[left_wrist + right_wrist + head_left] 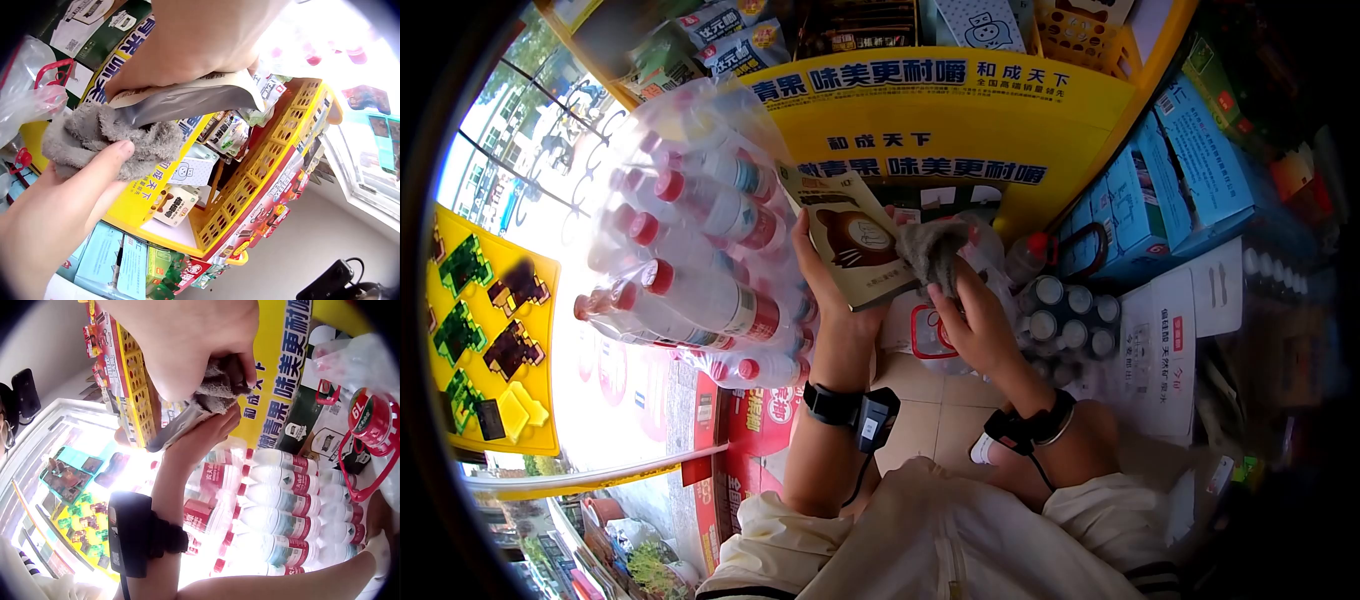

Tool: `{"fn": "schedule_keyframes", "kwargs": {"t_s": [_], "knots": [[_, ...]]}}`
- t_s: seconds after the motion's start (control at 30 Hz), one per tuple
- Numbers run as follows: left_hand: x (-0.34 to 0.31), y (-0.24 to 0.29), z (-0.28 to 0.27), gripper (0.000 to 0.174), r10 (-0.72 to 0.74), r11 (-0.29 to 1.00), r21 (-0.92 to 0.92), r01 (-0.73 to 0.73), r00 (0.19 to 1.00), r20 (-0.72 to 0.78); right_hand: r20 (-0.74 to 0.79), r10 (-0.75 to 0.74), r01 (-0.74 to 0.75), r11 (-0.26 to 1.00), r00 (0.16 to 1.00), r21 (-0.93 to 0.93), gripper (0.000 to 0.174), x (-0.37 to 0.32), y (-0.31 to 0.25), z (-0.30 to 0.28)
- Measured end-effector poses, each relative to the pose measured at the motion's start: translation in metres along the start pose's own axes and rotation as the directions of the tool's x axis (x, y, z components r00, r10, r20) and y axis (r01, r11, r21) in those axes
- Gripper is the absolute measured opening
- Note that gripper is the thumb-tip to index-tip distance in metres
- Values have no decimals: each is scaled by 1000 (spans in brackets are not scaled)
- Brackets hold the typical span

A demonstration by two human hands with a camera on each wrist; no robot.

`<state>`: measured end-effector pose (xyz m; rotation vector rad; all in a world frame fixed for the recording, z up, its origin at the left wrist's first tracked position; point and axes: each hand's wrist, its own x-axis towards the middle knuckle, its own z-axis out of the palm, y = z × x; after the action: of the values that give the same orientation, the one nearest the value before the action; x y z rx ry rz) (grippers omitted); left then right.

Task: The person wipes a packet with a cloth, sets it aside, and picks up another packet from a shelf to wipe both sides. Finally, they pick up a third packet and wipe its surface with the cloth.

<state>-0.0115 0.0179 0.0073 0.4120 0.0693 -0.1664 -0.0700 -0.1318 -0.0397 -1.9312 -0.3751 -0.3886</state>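
My left hand (825, 275) grips a flat beige packet (847, 235) with a brown cartoon animal face on its front. Silver foil (187, 106) shows on the packet's back in the left wrist view. A fuzzy grey cloth (933, 255) is bunched in my right hand (985, 325), pinched between thumb and fingers. The cloth lies up against the packet's right edge in the head view. Seen from the right wrist, the cloth (219, 387) sits just above the left hand's fingers, partly hidden by the right hand.
Plastic-wrapped water bottles (710, 210) stand to the left. Ahead is a yellow display rack (1060, 110) with snack packets (745, 50) on top. Blue cartons (1115, 205) and dark-topped cans (1075, 325) crowd the right side. Red cartons (765, 410) lie lower left.
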Motion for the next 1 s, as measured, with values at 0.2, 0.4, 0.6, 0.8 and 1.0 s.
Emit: {"fn": "schedule_keyframes", "kwargs": {"t_s": [0.2, 0.4, 0.6, 0.8, 1.0], "knots": [[0, 6, -1, 67, 4, 1000, -21, -4, 1000, -4, -8, 8, -8, 1000, 1000, 24, 28, 0, 0, -1], [-2, -8, 7, 65, -111, 992, 54, 110, 994, 13, -74, -251, 245, 966, 965, -78, 27, -6, -2, 3], [-5, -19, -1, 67, -267, 961, 86, 264, 963, 31, 33, -390, 391, 920, 920, -32, 32, -15, -20, 8], [-8, -10, 6, 69, -199, 977, 90, 193, 978, 68, 188, -326, 286, 934, 926, 214, 27, -4, -35, -17], [-11, -26, 15, 62, -304, 948, 157, 278, 935, 181, -73, -233, 235, 972, 970, 16, 24, -1, -14, -21]]}}
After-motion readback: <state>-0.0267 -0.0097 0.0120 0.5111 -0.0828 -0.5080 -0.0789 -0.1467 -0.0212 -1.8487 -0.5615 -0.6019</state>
